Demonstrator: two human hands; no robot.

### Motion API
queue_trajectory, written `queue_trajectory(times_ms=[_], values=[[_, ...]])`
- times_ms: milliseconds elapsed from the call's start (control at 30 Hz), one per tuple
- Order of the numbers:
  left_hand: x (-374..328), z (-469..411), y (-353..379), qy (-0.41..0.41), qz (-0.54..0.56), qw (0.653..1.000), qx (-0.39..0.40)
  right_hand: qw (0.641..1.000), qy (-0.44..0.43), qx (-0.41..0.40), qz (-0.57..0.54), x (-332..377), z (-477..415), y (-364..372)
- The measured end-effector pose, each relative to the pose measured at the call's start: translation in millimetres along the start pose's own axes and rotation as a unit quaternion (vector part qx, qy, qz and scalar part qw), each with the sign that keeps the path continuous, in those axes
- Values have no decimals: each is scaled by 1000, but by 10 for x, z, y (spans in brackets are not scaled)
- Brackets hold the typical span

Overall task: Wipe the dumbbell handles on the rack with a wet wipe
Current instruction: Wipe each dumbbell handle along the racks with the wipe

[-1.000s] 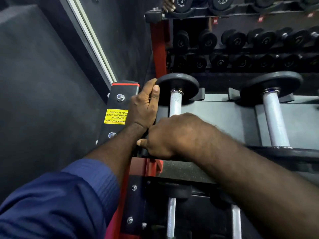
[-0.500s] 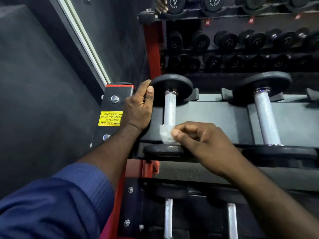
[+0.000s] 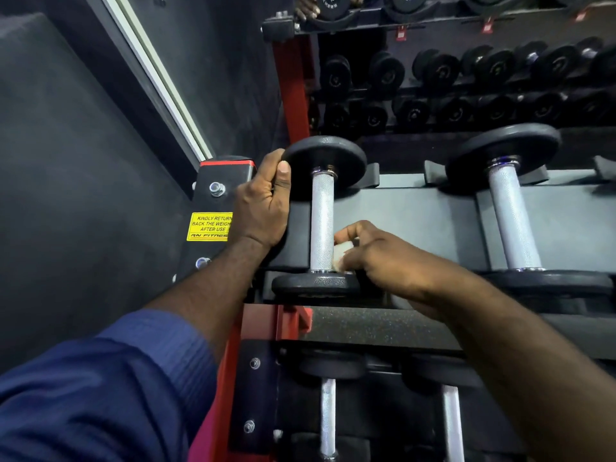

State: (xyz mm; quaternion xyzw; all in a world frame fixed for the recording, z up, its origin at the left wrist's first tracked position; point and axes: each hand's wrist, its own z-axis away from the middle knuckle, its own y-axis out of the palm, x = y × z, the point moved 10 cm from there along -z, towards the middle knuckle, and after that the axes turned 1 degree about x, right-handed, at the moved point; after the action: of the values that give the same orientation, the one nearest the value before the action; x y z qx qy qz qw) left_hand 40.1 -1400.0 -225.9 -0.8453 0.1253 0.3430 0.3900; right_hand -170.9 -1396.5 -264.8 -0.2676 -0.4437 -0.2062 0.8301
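**A:** Where was the wet wipe (image 3: 340, 258) at that point?

**B:** Bunched in the right hand (image 3: 383, 258), whose grip was closed on it, pressing it against the right side of the knurled handle (image 3: 322, 221), low down near the front plate (image 3: 316, 284). The dumbbell lay in its cradle at the left end of the rack (image 3: 416, 211).

**A:** And the left hand (image 3: 263, 203)?

**B:** Its fingers curled round the edge of the rear plate (image 3: 325, 161), thumb up against the rim. I'd say that grip was there to keep the dumbbell from rolling while the wipe rubbed the handle.

**A:** How many handles could you count?

**B:** Two on that tier: the one being wiped and a second handle (image 3: 511, 218) well to the right, untouched by either hand. Two more handles (image 3: 328, 418) showed on the tier below, partly hidden. Behind, further dumbbells (image 3: 443, 70) stood in two rows, too dark to count surely.

**A:** One wipe only?

**B:** One that I could see. A yellow notice (image 3: 208, 226) sat on the rack's end post.
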Motion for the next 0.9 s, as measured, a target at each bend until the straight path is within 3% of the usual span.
queue_trajectory(times_ms=[167,300,400,533,633,733,800,900], values=[[-11,-1,-4,6,-3,1000,2,997,-28,16,73,116,23,114],[-48,4,-25,15,-5,1000,-9,999,-27,21,5,107,43,81],[-38,5,-32,15,-2,1000,-12,999,-41,20,28,120,46,140],[-52,8,-28,16,2,1000,-10,990,-99,-62,75,186,144,-27],[-47,3,-19,17,-1,1000,-7,955,-166,-212,127,346,343,-339],[-56,8,-25,14,-1,1000,-6,897,-250,-300,205,603,472,-397],[-52,4,-27,12,3,1000,-1,859,-276,-308,302,743,459,-351],[-47,5,-15,9,4,1000,3,824,-306,-238,413,856,328,-186]])
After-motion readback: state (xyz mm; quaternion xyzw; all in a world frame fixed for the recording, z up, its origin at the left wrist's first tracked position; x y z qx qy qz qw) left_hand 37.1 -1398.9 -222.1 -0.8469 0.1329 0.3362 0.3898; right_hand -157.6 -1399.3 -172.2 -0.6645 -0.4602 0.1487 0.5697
